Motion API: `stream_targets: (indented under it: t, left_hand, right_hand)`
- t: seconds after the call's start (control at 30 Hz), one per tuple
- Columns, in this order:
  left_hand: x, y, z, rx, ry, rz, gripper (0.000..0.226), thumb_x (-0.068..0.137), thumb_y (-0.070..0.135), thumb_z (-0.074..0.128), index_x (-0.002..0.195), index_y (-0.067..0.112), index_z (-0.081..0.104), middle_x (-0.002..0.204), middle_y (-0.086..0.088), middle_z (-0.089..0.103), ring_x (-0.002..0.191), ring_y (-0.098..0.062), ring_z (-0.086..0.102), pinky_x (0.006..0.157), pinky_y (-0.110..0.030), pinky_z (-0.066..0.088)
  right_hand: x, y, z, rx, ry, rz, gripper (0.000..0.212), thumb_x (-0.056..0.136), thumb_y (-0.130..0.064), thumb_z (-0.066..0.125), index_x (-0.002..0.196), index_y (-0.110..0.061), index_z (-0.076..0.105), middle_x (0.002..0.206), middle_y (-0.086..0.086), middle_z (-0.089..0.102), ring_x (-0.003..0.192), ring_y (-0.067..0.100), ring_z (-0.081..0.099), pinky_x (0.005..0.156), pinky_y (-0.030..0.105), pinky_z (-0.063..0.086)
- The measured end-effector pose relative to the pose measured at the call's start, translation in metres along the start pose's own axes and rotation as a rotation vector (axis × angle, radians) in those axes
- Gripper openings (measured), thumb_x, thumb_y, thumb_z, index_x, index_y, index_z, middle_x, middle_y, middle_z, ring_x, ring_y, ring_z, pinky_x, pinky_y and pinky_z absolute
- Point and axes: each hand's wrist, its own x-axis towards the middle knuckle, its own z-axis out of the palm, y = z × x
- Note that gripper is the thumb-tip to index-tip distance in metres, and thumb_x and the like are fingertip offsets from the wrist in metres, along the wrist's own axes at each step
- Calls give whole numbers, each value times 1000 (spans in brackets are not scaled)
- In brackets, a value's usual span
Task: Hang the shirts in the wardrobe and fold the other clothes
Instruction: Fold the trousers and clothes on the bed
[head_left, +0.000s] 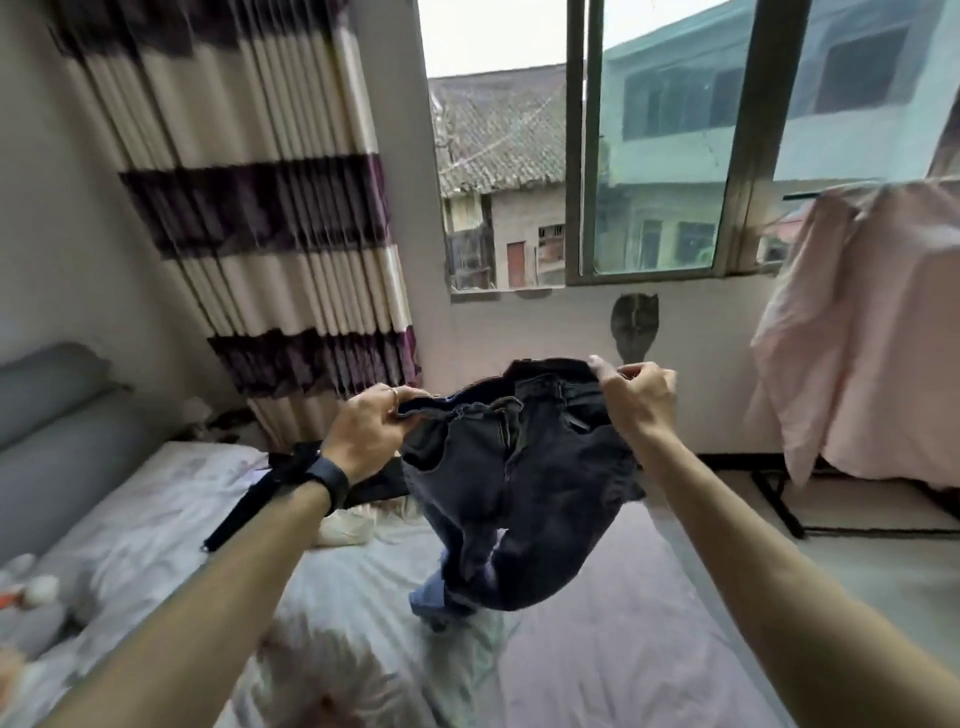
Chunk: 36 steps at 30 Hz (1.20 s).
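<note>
Holding dark jeans over bed: left hand, right hand.

Striped curtain with cream and purple bands hung left of the window, which stood open on its left side. Outside were a tiled roof and a pale green building. Dark patch on the wall just under the sill. Bed in pale sheets, with a grey padded headboard at its left end. Soft objects lay near the bed's left edge — too blurred to name.

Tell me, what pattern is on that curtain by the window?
Broad cream and dark purple horizontal bands on the curtain, clearest in the head view.
</note>
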Motion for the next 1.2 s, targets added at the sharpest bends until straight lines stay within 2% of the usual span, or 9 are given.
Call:
stream_targets:
  t: [0.07,0.2,0.3,0.4,0.53,0.63,0.8,1.03,1.2]
  left_hand:
    - [-4,16,-30,26,-12,92,55,88,15,74,95,69,63,85,10,61,82,-7,61,82,-24,51]
    - [-19,47,-73,58,-75,262,30,89,13,73,112,34,75,92,13,60,87,-7,63,85,-21,53]
    - [-24,70,-89,132,-92,402,30,90,15,72,116,31,74,95,10,61,88,-6,64,86,-18,51]
    - [-26,95,-100,171,-94,454,28,92,18,70,116,32,74,96,12,60,86,-5,64,85,-15,50]
    - [-16,109,-107,151,-147,363,26,93,15,70,113,31,75,94,10,63,90,-6,63,90,-26,52]
    - [-10,115,-102,84,-175,285,25,90,18,73,112,30,72,97,13,70,91,-4,66,90,-29,55]
    - [-3,137,-85,-80,-171,204,17,80,27,83,94,28,73,86,12,74,76,-3,69,82,-30,59]
    - [8,152,-69,-118,-135,219,13,84,24,79,97,22,78,83,16,75,78,-10,72,81,-24,55]
    - [6,165,-58,-215,64,188,22,72,23,89,88,21,75,82,14,76,72,-4,72,77,-22,56]
  right_hand:
    - [-2,-38,-5,-38,34,13,67,75,-74,67,101,-13,67,131,17,43,107,32,57,103,39,48]
    - [-1,-91,-14,-63,39,21,46,73,-43,71,104,-8,68,134,19,43,98,30,57,98,36,51]
    - [-1,-124,-21,-68,45,49,62,74,-52,74,115,-6,65,133,21,43,111,37,57,100,38,51]
    - [-5,-150,-33,-159,30,7,55,81,-26,75,124,-3,51,134,21,38,109,35,57,92,33,53]
    - [-7,-164,-43,-182,-142,-156,51,84,0,61,129,0,37,133,23,38,110,30,51,86,27,48]
    - [-7,-164,-52,-238,-251,-344,44,76,2,66,118,-2,54,105,14,62,95,25,61,69,29,55]
    - [-8,-169,-61,-334,-410,-710,52,76,8,67,121,-18,70,117,5,71,110,23,66,92,33,56]
    - [-20,-180,-85,-283,-533,-704,76,80,1,77,144,-30,51,103,-7,70,99,14,68,89,28,56]
    - [-31,-174,-91,-203,-500,-712,37,73,2,83,95,-28,78,87,-10,77,83,1,72,85,22,56]
